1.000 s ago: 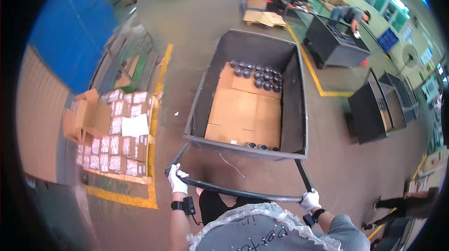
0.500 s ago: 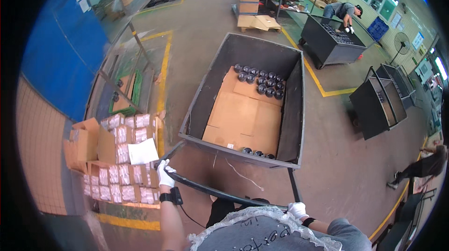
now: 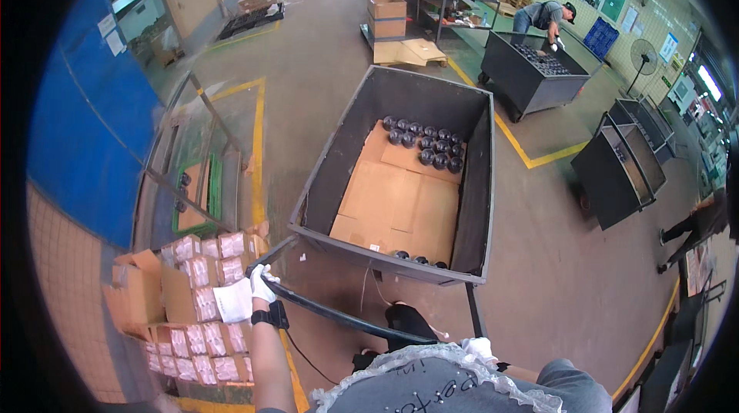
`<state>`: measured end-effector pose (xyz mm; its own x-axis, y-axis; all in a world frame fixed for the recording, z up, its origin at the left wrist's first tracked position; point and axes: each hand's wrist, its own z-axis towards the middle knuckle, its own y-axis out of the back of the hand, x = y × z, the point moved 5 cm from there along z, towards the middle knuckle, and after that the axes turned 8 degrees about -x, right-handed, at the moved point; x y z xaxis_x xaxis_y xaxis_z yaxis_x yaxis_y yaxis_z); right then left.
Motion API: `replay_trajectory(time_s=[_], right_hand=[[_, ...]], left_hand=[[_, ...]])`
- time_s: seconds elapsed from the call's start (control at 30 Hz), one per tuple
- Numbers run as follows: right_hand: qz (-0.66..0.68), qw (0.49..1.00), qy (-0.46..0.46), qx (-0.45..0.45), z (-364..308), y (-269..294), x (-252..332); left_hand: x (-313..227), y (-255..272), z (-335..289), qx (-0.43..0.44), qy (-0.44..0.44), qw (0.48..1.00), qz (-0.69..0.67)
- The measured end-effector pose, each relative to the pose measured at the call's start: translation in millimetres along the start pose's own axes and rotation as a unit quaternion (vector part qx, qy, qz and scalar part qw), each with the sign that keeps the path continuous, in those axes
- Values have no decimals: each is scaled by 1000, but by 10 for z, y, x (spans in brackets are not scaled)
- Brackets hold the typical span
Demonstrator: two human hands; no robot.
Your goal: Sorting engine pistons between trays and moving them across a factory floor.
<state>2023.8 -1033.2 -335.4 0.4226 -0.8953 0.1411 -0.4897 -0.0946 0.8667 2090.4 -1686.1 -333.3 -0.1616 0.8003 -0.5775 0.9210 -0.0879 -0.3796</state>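
Note:
My left hand (image 3: pixel 263 284), in a white glove, is closed round the left bend of a black push handle (image 3: pixel 339 317). The right hand (image 3: pixel 479 349), also gloved, is wrapped on that handle's right end, partly covered by my grey top. In front stands the dark metal cart (image 3: pixel 490 182) that the handle belongs to. Flattened cardboard (image 3: pixel 392 197) lines its floor. Several dark, shiny round parts (image 3: pixel 440 146) stand in rows at the far right of the cart. A few more (image 3: pixel 420 260) sit along its near wall.
Packed cartons (image 3: pixel 202 336) are stacked close on the left, beside a metal-frame rack (image 3: pixel 173 186). Ahead right, a co-worker (image 3: pixel 546 16) leans over another dark cart (image 3: pixel 539 90). More carts (image 3: pixel 616 174) stand at right, where a person (image 3: pixel 693 228) walks. Cardboard boxes (image 3: pixel 386 16) stand ahead.
The cart and I have advanced; the carton stack on the left has slid nearer in view. My leg shows stepping under the handle. The walking person has shifted toward the right edge.

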Motion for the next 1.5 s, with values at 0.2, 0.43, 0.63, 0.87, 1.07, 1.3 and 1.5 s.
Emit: replay_trajectory(time_s=[0.2, 0.43, 0.63, 0.87, 1.07, 1.3, 1.5], right_hand=[[-16, 998, 41, -40, 650, 362, -193], [-51, 998, -7, -45, 1331, 1810, -476], [-46, 980, 9, -195, 2189, 2431, -921], [-79, 936, -138, -314, 2965, 3061, -1576], [-83, 892, -237, -376, 3357, 3512, -2527], [-106, 868, -268, -405, 3862, 3898, -3605], [-100, 890, -229, -381, 4255, 4196, -4614]], left_hand=[[-90, -592, 328, 19, -26, 999, -8], [191, -2116, 631, 2, -38, 997, 64], [205, -3147, 1146, 64, -4, 997, 50], [541, -4315, 1234, 142, 18, 988, 58], [1467, -4914, 861, 127, 76, 989, 25], [2520, -5258, 201, 33, 247, 968, 23], [3269, -5806, -137, 3, 228, 973, -41]])
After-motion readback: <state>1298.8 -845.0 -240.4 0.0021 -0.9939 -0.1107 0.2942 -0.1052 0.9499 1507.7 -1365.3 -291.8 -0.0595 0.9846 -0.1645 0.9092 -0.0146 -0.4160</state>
